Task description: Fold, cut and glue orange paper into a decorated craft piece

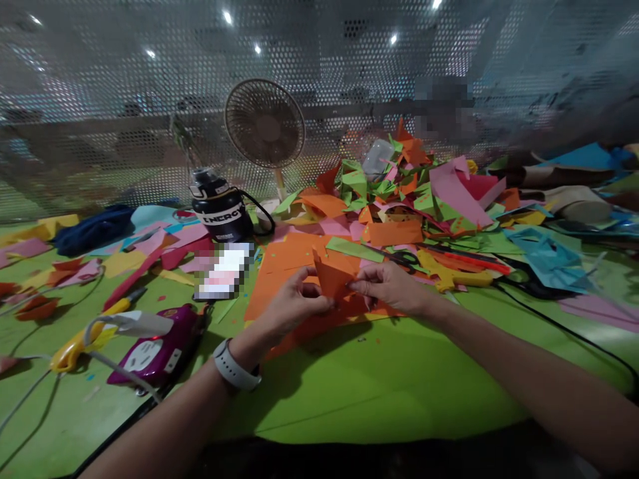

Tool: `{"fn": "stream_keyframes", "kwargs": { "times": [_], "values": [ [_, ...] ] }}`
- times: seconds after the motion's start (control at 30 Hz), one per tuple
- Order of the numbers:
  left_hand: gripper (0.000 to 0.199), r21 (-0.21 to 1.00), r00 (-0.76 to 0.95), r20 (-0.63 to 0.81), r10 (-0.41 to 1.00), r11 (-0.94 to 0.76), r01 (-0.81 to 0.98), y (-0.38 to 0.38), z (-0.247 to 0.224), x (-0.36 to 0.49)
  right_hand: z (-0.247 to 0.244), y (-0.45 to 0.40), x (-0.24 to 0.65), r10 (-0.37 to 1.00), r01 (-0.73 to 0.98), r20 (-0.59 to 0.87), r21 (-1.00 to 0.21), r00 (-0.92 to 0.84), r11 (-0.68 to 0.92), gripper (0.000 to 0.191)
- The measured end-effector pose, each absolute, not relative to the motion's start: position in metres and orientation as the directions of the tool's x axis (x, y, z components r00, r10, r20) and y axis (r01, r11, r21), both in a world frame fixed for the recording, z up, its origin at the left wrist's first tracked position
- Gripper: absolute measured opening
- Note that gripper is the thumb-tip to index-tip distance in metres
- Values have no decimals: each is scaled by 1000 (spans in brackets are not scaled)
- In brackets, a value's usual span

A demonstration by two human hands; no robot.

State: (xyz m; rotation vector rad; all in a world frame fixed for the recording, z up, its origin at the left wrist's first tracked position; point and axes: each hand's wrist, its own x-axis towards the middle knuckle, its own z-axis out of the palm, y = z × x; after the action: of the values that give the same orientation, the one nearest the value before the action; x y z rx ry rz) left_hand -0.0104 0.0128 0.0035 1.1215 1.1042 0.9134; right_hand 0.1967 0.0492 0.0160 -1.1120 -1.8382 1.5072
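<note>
The person's left hand (299, 297), with a pale band at the wrist, and right hand (387, 286) are close together with a gap between them, both clamped on a pointed piece of folded orange paper (332, 274), which they hold above flat orange paper sheets (279, 263) on the green table (399, 379). Just beyond the right hand lie black-handled scissors (407, 259) and a yellow plastic glue gun (452, 273), near a heap of green, pink and orange paper scraps (359, 189).

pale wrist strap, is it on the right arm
No, the pale wrist strap circles the left wrist, while the right wrist is bare.
</note>
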Motion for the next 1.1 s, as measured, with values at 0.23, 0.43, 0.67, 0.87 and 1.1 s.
{"fn": "stream_keyframes", "kwargs": {
  "times": [0.23,0.43,0.67,0.87,1.1],
  "values": [
    [56,977,221,-179,959,200,-78,13,1,-8,20,50,198,834,293,-118,-955,-538,54,44],
    [48,977,244,-149,958,181,-114,10,8,-6,19,50,198,841,285,-106,-957,-531,59,47],
    [38,972,252,-168,953,203,-117,10,5,-5,22,51,199,850,291,-96,-954,-518,69,46],
    [48,970,263,-99,960,152,-189,10,1,0,18,49,198,867,245,-117,-970,-485,6,38],
    [49,975,223,-136,965,171,-144,12,-2,-4,13,51,200,817,229,-71,-971,-572,75,23]
  ]
}}
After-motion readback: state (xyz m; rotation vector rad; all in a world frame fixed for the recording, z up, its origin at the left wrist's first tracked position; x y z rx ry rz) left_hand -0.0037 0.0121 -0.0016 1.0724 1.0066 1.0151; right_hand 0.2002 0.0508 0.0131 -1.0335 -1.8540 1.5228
